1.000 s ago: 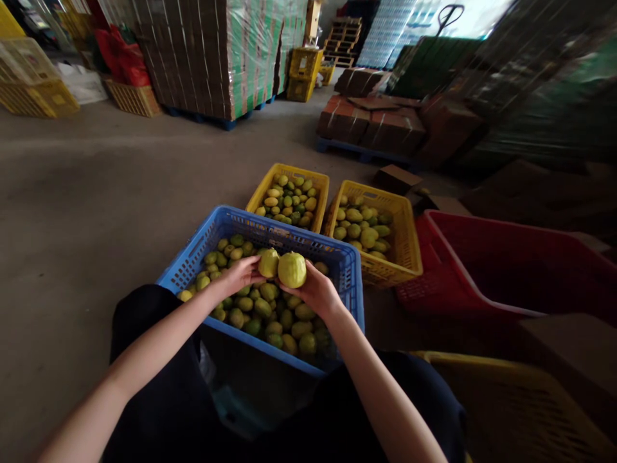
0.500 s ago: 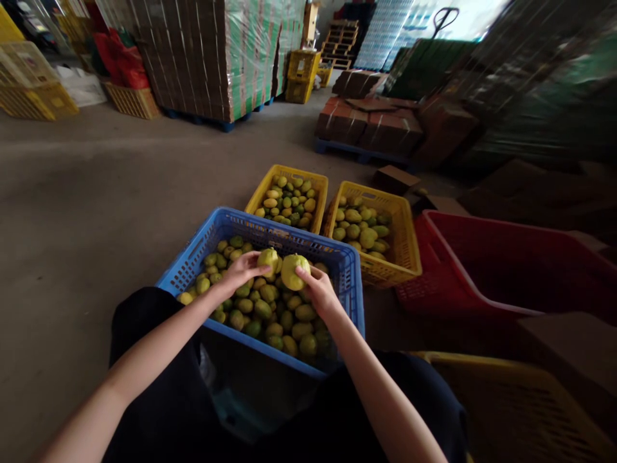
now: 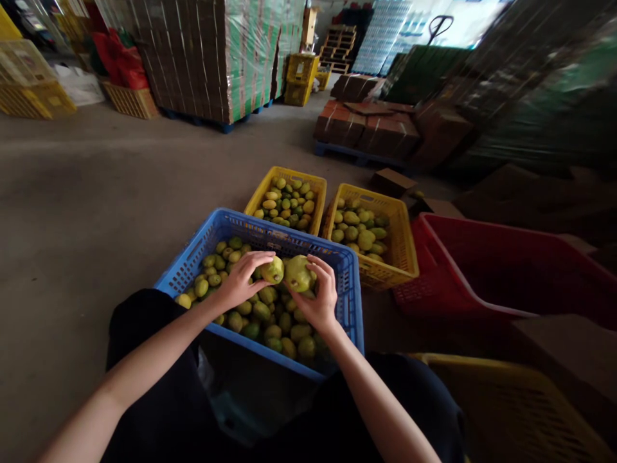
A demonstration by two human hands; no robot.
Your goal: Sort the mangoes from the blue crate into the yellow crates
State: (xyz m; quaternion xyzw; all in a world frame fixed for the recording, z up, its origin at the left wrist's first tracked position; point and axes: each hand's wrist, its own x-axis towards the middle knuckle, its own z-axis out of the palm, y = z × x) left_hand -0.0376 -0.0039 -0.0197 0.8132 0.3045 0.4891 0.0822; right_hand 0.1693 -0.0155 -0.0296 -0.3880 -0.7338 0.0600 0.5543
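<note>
Above a blue plastic crate full of green-yellow lemons, each of my hands grips one lemon. My left hand is closed round a smaller yellow-green lemon, fingers on top and thumb below. A larger, lumpy lemon is held in my right hand, with the fingers over its right side and the thumb under it. The two lemons are side by side, almost touching, with their ends turned toward me.
Two yellow crates of lemons stand beyond the blue one. A large red bin is to the right, with another yellow crate near my right knee. Wrapped pallet stacks and flattened cartons lie farther back.
Both lemons have been turned in my hands, so different ends face me. My fingers have shifted over the tops, with the thumbs now underneath.
</note>
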